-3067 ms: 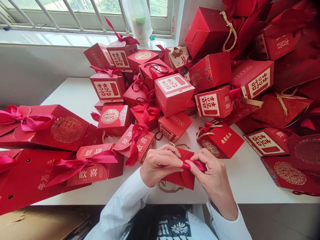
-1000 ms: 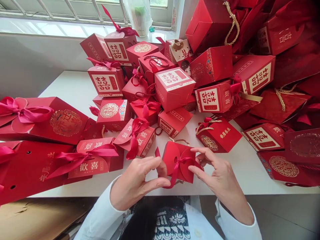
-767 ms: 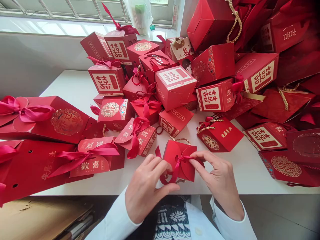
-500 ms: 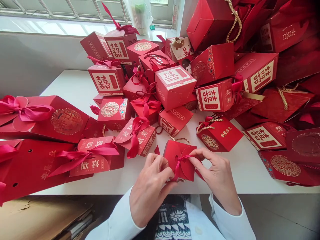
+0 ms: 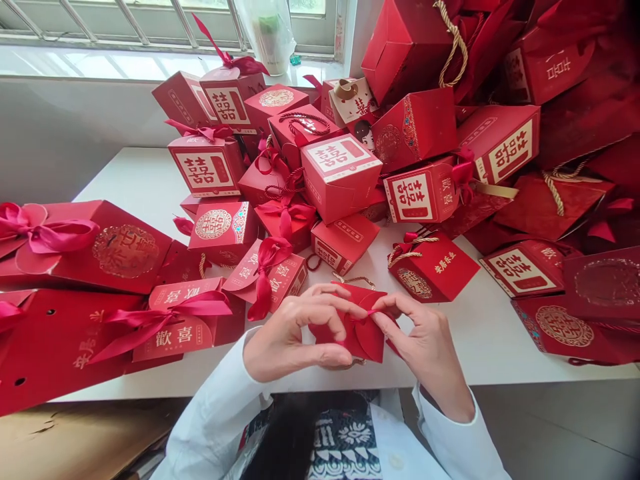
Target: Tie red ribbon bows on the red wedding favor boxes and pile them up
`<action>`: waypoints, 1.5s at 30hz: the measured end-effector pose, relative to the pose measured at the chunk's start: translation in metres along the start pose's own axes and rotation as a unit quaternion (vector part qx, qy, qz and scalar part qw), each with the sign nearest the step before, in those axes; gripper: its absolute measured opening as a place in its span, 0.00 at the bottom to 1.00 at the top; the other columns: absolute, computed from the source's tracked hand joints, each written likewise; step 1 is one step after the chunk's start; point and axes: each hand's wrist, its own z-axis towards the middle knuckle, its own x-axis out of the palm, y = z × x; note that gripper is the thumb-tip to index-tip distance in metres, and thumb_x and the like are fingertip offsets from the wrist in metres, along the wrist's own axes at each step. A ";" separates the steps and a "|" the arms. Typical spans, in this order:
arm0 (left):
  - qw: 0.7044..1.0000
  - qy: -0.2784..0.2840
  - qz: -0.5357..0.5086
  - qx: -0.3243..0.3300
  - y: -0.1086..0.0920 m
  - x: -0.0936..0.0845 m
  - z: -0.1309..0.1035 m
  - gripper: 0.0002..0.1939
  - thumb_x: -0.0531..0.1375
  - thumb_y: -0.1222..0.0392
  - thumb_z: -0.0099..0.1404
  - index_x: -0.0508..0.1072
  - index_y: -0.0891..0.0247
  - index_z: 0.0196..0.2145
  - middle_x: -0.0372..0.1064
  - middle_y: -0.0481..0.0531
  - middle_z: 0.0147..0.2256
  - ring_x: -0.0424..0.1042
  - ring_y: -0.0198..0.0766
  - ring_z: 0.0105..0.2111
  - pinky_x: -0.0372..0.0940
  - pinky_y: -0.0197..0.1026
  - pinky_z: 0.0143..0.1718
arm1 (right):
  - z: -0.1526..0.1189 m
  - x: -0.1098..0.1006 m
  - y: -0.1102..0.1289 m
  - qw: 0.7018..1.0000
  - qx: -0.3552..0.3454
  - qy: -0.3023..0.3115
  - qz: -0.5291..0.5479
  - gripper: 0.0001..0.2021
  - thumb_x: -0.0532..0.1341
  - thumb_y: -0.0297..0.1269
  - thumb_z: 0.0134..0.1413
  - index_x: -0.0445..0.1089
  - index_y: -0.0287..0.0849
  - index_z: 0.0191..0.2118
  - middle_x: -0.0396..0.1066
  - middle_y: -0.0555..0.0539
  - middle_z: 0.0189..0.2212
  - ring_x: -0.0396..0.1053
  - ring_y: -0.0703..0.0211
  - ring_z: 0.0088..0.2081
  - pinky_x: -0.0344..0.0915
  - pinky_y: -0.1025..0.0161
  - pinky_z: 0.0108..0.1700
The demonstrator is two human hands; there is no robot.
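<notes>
A small red box [image 5: 361, 339] with curved flaps sits near the table's front edge, between my hands. My right hand [image 5: 417, 340] pinches the pink ribbon [image 5: 371, 313] at the top of the box. Reaching over the box from the left, my left hand [image 5: 303, 330] has its fingers apart, with the index fingertip beside the ribbon knot and the thumb lower down. Part of the box is hidden behind the left fingers. A twisted gold cord [image 5: 357, 280] shows just behind it.
Red gift boxes [image 5: 341, 177] are heaped across the back of the white table [image 5: 133, 175] and at the right. Larger boxes with pink bows [image 5: 65, 250] lie at the left. A cup in a clear bag [image 5: 270, 40] stands on the windowsill.
My left hand has opened from its pinch and moved up over the box toward the knot. The right hand keeps its pinch on the ribbon. The view has shifted slightly.
</notes>
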 end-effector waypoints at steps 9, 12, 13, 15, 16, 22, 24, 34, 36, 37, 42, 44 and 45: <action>0.990 -0.106 -0.090 0.030 0.029 0.018 0.019 0.03 0.65 0.65 0.59 0.78 0.67 0.32 0.77 0.56 0.30 0.74 0.37 0.30 0.70 0.37 0.35 | 0.001 -0.001 -0.003 1.000 0.002 0.015 0.002 0.04 0.58 0.32 0.56 0.69 0.44 0.31 0.70 0.55 0.27 0.66 0.66 0.29 0.60 0.71 0.32; 0.986 -0.131 -0.080 0.069 0.032 0.020 0.017 0.06 0.65 0.68 0.59 0.80 0.63 0.35 0.77 0.54 0.30 0.75 0.36 0.30 0.70 0.34 0.33 | 0.001 -0.002 -0.003 0.999 0.013 0.025 0.015 0.04 0.58 0.33 0.57 0.69 0.45 0.31 0.70 0.55 0.27 0.66 0.66 0.30 0.60 0.71 0.32; 0.986 -0.128 -0.072 0.079 0.032 0.020 0.016 0.07 0.65 0.67 0.60 0.81 0.62 0.36 0.77 0.54 0.31 0.75 0.35 0.30 0.69 0.33 0.33 | 0.001 -0.002 -0.003 0.999 0.014 0.029 0.019 0.04 0.58 0.33 0.57 0.69 0.45 0.32 0.70 0.55 0.28 0.66 0.66 0.30 0.60 0.71 0.32; 0.989 -0.113 -0.035 0.091 0.031 0.019 0.015 0.07 0.63 0.65 0.61 0.81 0.60 0.38 0.76 0.54 0.31 0.74 0.34 0.29 0.69 0.33 0.31 | 0.001 -0.002 -0.003 0.999 0.010 0.032 0.023 0.04 0.58 0.34 0.57 0.69 0.45 0.32 0.70 0.55 0.28 0.65 0.66 0.29 0.60 0.71 0.32; 0.990 -0.102 -0.010 0.095 0.030 0.019 0.014 0.08 0.63 0.63 0.62 0.80 0.61 0.39 0.76 0.55 0.31 0.74 0.34 0.29 0.68 0.33 0.31 | 0.001 -0.002 -0.003 0.999 0.007 0.031 0.025 0.04 0.58 0.33 0.57 0.69 0.45 0.32 0.70 0.55 0.28 0.65 0.66 0.29 0.60 0.71 0.33; 0.990 -0.052 0.049 0.123 0.021 0.017 0.009 0.16 0.56 0.52 0.67 0.79 0.66 0.38 0.73 0.63 0.38 0.71 0.42 0.40 0.68 0.45 0.43 | 0.000 -0.004 -0.002 0.999 0.007 0.025 0.019 0.04 0.59 0.32 0.57 0.69 0.45 0.31 0.71 0.55 0.27 0.66 0.66 0.29 0.60 0.71 0.33; 0.989 -0.058 0.060 0.125 0.017 0.017 0.006 0.18 0.56 0.49 0.66 0.78 0.65 0.38 0.72 0.63 0.42 0.70 0.44 0.44 0.66 0.48 0.47 | 0.000 -0.004 -0.003 1.000 0.009 0.023 0.017 0.04 0.59 0.32 0.56 0.69 0.45 0.31 0.71 0.55 0.28 0.66 0.66 0.29 0.60 0.71 0.33; 0.979 -0.083 0.149 0.109 0.016 0.014 -0.002 0.06 0.62 0.62 0.63 0.79 0.60 0.35 0.76 0.55 0.40 0.67 0.42 0.46 0.65 0.46 0.50 | 0.001 -0.003 -0.002 1.000 0.002 0.023 0.006 0.06 0.57 0.34 0.57 0.70 0.45 0.32 0.73 0.52 0.30 0.69 0.63 0.31 0.63 0.68 0.32; 0.982 -0.066 0.130 0.119 0.020 0.013 0.000 0.07 0.61 0.61 0.63 0.80 0.59 0.37 0.77 0.55 0.42 0.67 0.43 0.47 0.65 0.47 0.50 | 0.001 -0.004 -0.002 1.000 0.005 0.021 0.003 0.06 0.57 0.34 0.57 0.70 0.44 0.32 0.73 0.51 0.30 0.69 0.62 0.30 0.63 0.68 0.31; 0.982 -0.055 0.127 0.126 0.021 0.013 0.002 0.07 0.61 0.61 0.63 0.80 0.59 0.37 0.77 0.54 0.42 0.67 0.43 0.47 0.65 0.47 0.50 | 0.001 -0.004 -0.002 1.000 0.006 0.019 0.003 0.06 0.57 0.34 0.57 0.70 0.44 0.32 0.73 0.51 0.30 0.69 0.62 0.30 0.63 0.68 0.31; 0.976 -0.054 0.131 0.168 0.029 0.017 0.008 0.08 0.59 0.62 0.65 0.80 0.58 0.37 0.78 0.52 0.31 0.68 0.41 0.40 0.68 0.44 0.43 | 0.001 -0.003 -0.001 1.000 0.010 0.013 0.003 0.05 0.58 0.34 0.57 0.70 0.45 0.31 0.73 0.52 0.29 0.68 0.64 0.29 0.63 0.69 0.32; 0.974 -0.091 0.110 0.177 0.032 0.020 0.010 0.09 0.58 0.63 0.66 0.80 0.60 0.36 0.77 0.53 0.28 0.69 0.39 0.37 0.69 0.43 0.41 | 0.000 -0.004 -0.002 1.000 0.014 0.008 0.001 0.05 0.59 0.35 0.57 0.70 0.45 0.31 0.73 0.53 0.29 0.67 0.64 0.29 0.63 0.69 0.31; 0.973 -0.112 0.096 0.177 0.033 0.021 0.010 0.08 0.59 0.63 0.65 0.80 0.60 0.36 0.76 0.53 0.28 0.69 0.39 0.37 0.70 0.42 0.41 | 0.000 -0.004 -0.002 1.000 0.017 0.006 0.001 0.05 0.59 0.36 0.57 0.70 0.45 0.31 0.73 0.53 0.28 0.67 0.64 0.29 0.63 0.69 0.31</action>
